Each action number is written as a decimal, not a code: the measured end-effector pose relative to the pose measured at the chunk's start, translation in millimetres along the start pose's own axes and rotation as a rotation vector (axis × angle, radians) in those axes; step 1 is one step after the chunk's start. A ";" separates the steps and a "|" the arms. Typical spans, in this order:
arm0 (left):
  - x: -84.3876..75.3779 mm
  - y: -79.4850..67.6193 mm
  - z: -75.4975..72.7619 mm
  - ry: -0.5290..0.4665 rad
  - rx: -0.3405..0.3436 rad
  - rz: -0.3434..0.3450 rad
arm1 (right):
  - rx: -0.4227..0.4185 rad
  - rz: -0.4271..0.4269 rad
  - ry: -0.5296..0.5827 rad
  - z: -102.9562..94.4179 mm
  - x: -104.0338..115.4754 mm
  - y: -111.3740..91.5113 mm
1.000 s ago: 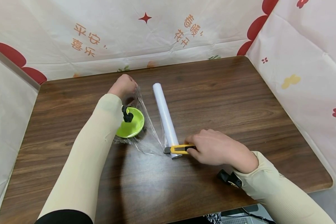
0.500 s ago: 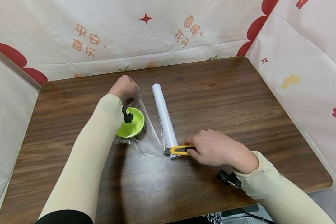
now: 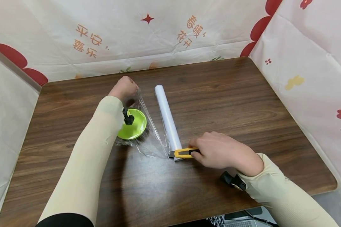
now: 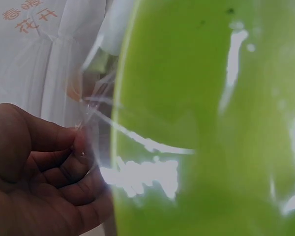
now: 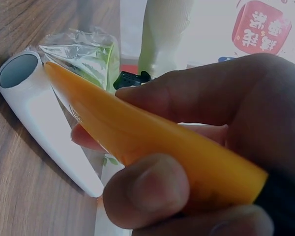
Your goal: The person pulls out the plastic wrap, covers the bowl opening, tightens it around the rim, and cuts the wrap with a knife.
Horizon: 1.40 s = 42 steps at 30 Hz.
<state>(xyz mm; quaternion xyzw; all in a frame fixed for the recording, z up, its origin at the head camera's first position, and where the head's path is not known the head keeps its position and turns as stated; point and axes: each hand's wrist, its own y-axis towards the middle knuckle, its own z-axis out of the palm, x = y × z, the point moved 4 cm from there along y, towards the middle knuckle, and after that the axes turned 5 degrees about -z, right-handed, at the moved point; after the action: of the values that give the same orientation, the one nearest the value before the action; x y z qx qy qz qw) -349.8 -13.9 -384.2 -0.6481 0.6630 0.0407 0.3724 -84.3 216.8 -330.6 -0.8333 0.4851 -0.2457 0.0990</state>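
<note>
A green bowl [image 3: 134,126] stands on the table under clear plastic wrap [image 3: 153,146], which runs over to a white roll [image 3: 167,116]. My left hand [image 3: 124,87] is behind the bowl. In the left wrist view, its thumb and finger [image 4: 64,138] pinch the edge of the wrap. On the right, my right hand [image 3: 220,149] grips a yellow utility knife [image 3: 183,153]. Its blade is out and lies across the near end of the roll, at the wrap's edge. The left forearm hides part of the bowl.
The brown wooden table [image 3: 230,101] stretches away to the right and front. A printed white curtain [image 3: 125,34] hangs along its back and sides. Below the near edge are cables and a laptop-like device [image 3: 240,222].
The knife and right hand have shifted very slightly to the right. My left hand has edged a little to the left, still pinching the wrap. Bowl and roll look almost unmoved.
</note>
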 end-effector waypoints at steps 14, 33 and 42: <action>0.0 -2.8 0.3 -0.023 0.008 -0.012 | 0.007 0.004 0.004 -1.6 1.0 -2.4; 2.1 -6.7 -3.2 -0.029 0.012 0.003 | -0.070 0.045 -0.059 -11.1 3.4 10.5; 0.9 -7.9 -5.6 -0.033 0.002 -0.005 | -0.039 0.011 -0.056 -7.8 10.3 13.4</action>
<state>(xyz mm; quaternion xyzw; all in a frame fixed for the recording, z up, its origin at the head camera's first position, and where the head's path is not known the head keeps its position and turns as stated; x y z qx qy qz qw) -345.1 -18.8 -377.3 -0.6485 0.6552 0.0498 0.3843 -94.2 201.7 -326.1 -0.8390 0.4914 -0.2125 0.0978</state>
